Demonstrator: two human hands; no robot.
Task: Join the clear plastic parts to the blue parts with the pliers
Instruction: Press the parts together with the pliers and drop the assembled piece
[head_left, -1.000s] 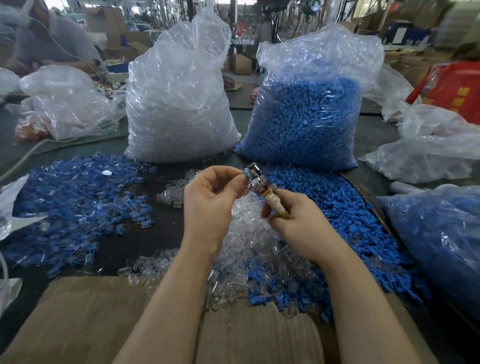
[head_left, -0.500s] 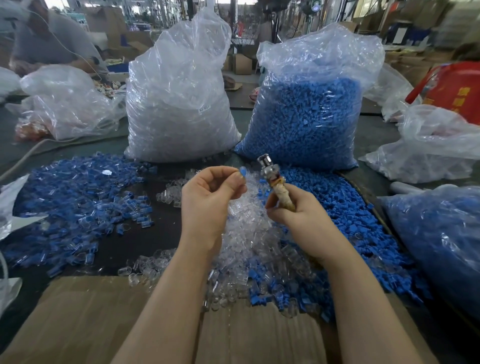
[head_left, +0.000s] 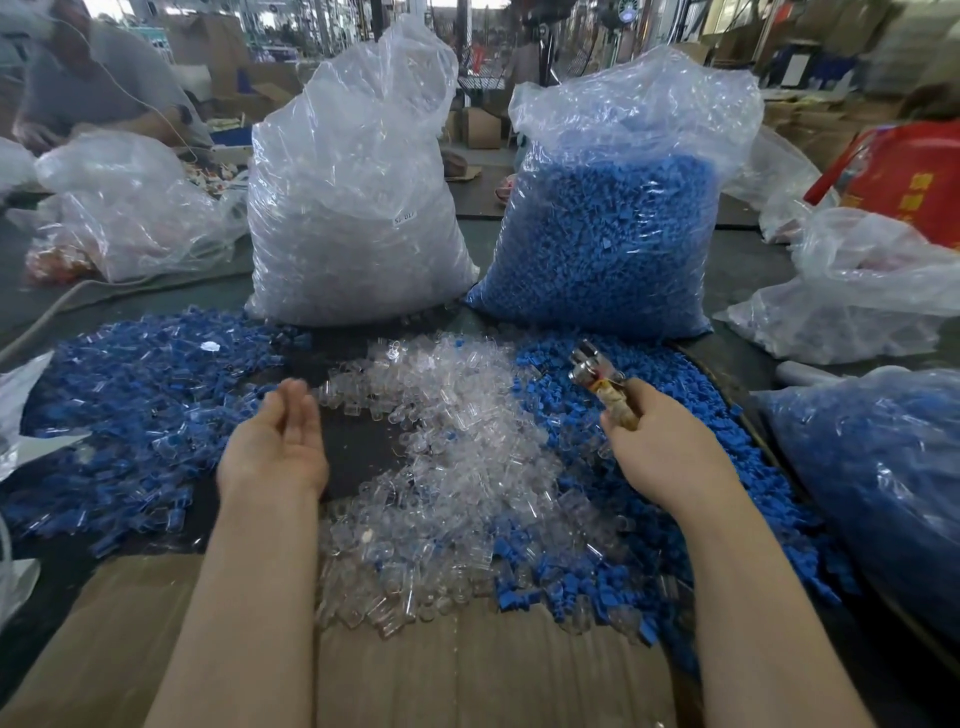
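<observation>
Between joins. My left hand (head_left: 278, 436): spread, empty, left of the loose clear plastic parts heap (head_left: 457, 441). My right hand (head_left: 660, 441): gripping tape-handled metal pliers (head_left: 597, 371) over loose blue plastic parts (head_left: 696, 415), right of that heap. Next, likely: pick one of each.

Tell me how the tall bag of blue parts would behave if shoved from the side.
The bag of blue parts looks packed full, so probably heavy and slow to slide. Its thin crinkled plastic would likely dent rather than push stiffly. Standing tall on the table, it might slump or tip.
</observation>
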